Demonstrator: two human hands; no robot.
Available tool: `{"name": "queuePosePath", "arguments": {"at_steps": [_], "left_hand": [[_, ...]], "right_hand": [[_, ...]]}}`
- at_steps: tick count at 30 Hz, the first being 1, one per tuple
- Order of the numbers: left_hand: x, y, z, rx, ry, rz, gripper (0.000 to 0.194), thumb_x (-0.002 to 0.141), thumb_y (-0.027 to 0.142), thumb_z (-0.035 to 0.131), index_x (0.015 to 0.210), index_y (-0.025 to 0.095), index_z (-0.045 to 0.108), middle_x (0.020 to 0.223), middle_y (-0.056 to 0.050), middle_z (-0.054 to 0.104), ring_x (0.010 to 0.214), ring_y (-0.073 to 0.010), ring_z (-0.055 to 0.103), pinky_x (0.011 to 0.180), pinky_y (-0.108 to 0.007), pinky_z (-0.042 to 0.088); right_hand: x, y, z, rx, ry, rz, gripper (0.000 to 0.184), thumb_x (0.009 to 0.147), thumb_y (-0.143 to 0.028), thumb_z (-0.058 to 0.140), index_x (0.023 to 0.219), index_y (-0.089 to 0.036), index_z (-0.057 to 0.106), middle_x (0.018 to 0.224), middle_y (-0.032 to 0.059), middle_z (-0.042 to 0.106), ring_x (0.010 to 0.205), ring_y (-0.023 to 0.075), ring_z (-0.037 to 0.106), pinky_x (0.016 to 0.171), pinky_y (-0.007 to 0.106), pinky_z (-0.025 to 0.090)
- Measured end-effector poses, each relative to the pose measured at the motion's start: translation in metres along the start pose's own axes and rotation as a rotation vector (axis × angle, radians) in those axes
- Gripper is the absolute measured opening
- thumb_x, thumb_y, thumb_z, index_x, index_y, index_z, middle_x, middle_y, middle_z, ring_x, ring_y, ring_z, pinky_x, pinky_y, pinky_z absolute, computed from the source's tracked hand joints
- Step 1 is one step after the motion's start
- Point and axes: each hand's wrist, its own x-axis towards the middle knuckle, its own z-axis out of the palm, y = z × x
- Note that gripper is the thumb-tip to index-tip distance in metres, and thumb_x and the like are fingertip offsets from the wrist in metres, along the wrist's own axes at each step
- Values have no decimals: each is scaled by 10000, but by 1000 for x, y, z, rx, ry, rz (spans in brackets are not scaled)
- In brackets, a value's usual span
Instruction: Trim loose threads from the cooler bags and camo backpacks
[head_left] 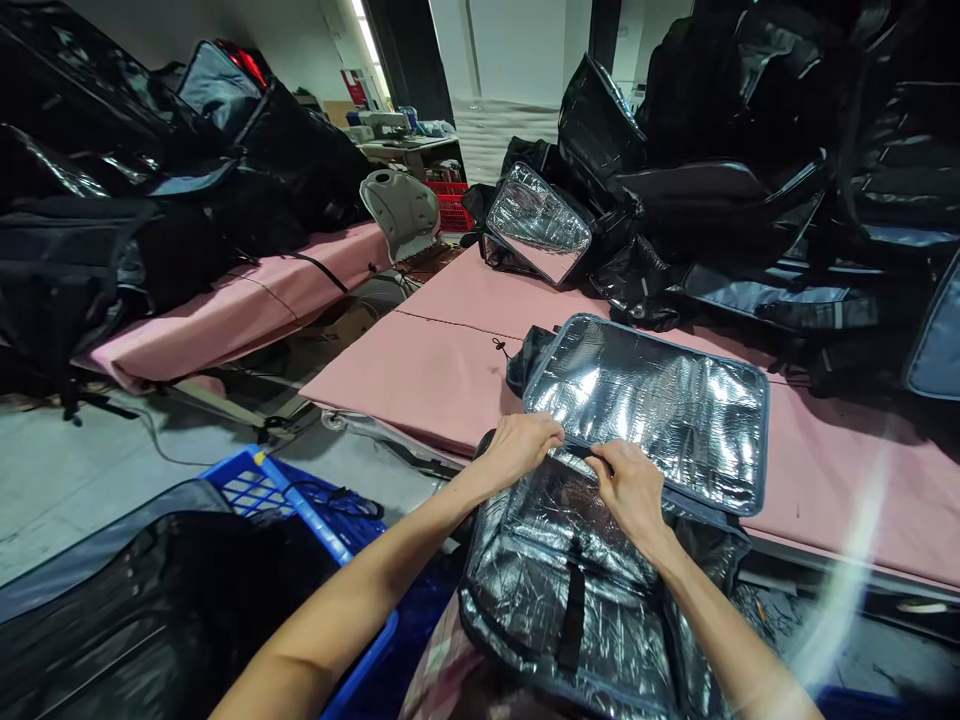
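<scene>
Head view: A person's two bare hands work at an open foil-lined bag [615,620] at the near edge of a pink-covered counter [420,370], its lid [660,405] laid back on the cloth and its body reaching over the edge toward the wearer. The left hand [521,445] has its fingers drawn together at the lid's bound near edge; the right hand [634,490], just beside it, pinches a dark strip along that same edge between thumb and fingers, with little gap showing in either grip.

The bag looks light for its bulk, the lid panel probably fairly stiff, the walls soft and apt to sag. Its foil would likely be slick and easily creased, making the bound edge the surer hold.

Bright, crinkled silver covers the inside, framed by grey-blue binding on the lid; a black strap [572,615] crosses the lining below. A blue crate [300,500] stands at left.
</scene>
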Motion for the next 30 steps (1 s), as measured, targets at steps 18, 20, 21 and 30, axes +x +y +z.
{"name": "queuePosePath", "arguments": {"at_steps": [18, 20, 21, 30], "left_hand": [[-11, -30, -33, -796, -185, 0, 496, 895, 362, 321, 568, 149, 626, 696, -42, 612, 690, -137, 560, 745, -269, 429], [-14, -33, -30, -672, -33, -94, 355, 859, 339, 432, 660, 155, 663, 755, -41, 627, 735, -146, 567, 743, -269, 427], [-15, -32, -26, -596, 59, -142, 241, 826, 307, 502, 736, 162, 672, 792, -36, 632, 759, -149, 568, 734, -264, 427], [-21, -30, 4, -438, 351, -156, 174, 841, 177, 480, 845, 188, 654, 864, -30, 628, 824, -141, 566, 760, -269, 444]], "right_hand": [[1, 6, -4, 213, 13, 92, 197, 866, -309, 476, 866, -203, 642, 827, 26, 642, 785, 189, 558, 692, 284, 383], [1, 4, -2, 183, 7, 75, 201, 866, -309, 475, 880, -197, 642, 825, 30, 639, 790, 192, 557, 695, 286, 382], [1, 3, -1, 167, 5, 67, 200, 865, -309, 479, 885, -196, 643, 820, 32, 637, 795, 194, 556, 694, 285, 381], [5, 11, -11, 432, 3, 201, 200, 833, -347, 506, 820, -206, 647, 829, 19, 653, 761, 180, 577, 670, 275, 404]]}}
